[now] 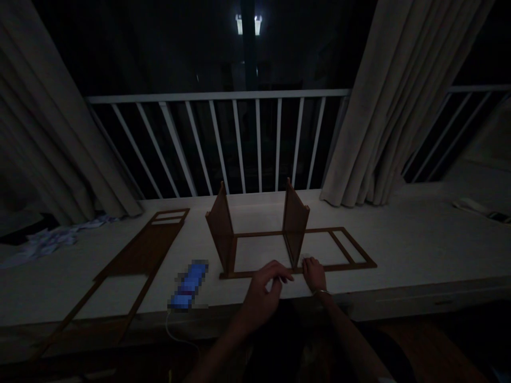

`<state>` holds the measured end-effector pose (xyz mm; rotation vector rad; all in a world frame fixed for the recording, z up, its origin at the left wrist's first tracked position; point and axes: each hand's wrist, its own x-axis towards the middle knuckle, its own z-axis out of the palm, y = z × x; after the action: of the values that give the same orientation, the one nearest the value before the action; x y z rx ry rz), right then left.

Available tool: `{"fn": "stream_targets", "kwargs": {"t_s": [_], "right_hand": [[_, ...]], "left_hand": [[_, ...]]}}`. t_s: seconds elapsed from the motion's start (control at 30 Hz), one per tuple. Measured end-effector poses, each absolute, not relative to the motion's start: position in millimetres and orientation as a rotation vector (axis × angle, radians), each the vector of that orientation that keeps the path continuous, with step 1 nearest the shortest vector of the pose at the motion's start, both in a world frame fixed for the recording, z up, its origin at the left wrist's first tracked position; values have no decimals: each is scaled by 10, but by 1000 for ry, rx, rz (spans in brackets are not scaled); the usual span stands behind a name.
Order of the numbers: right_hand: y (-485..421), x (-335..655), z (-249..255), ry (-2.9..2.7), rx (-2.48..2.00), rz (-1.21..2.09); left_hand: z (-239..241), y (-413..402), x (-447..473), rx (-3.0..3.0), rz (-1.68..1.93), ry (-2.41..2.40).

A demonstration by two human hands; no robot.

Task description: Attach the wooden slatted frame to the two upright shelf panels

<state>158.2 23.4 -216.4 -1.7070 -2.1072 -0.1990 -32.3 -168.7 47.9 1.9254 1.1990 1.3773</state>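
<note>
A brown wooden frame (353, 250) lies flat on a pale ledge (419, 244). Two wooden panels stand upright on it, one at the left (221, 229) and one at the middle (295, 221). My left hand (263, 292) hovers at the frame's front rail with its fingers curled into a pinch; what they hold, if anything, is hidden in the dark. My right hand (314, 274), a bracelet at the wrist, has its fingers bent together on the front rail at the foot of the middle panel.
A second flat wooden frame piece (139, 250) lies on the ledge to the left. A lit phone (187, 284) with a white cable (175, 332) lies near the front edge. Behind are a white railing (239, 96), curtains (383, 106) and crumpled paper (51, 239) at the far left.
</note>
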Motion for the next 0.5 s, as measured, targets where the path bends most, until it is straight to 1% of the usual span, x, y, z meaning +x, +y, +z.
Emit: {"fn": "stream_targets", "kwargs": {"t_s": [0.13, 0.2, 0.27, 0.37, 0.4, 0.5], "right_hand": [[220, 1579, -2161, -2097, -1696, -211], [218, 1580, -2167, -2094, -1690, -217], [220, 1582, -2175, -2092, -1685, -223], [227, 1586, -2185, -2096, -1679, -224], [228, 1586, -2187, -2096, -1681, -224], [229, 1585, -2189, -2097, -1684, -231]], "left_hand": [[-75, -1441, -733, 1884, 1644, 1681], [-131, -1456, -955, 1997, 1717, 1797], [33, -1491, -1115, 2122, 1811, 1879], [539, -1482, -1258, 2094, 2091, 2001], [723, -1446, -1303, 2062, 2131, 2034], [1169, -1193, -1515, 1979, 1986, 2123]]}}
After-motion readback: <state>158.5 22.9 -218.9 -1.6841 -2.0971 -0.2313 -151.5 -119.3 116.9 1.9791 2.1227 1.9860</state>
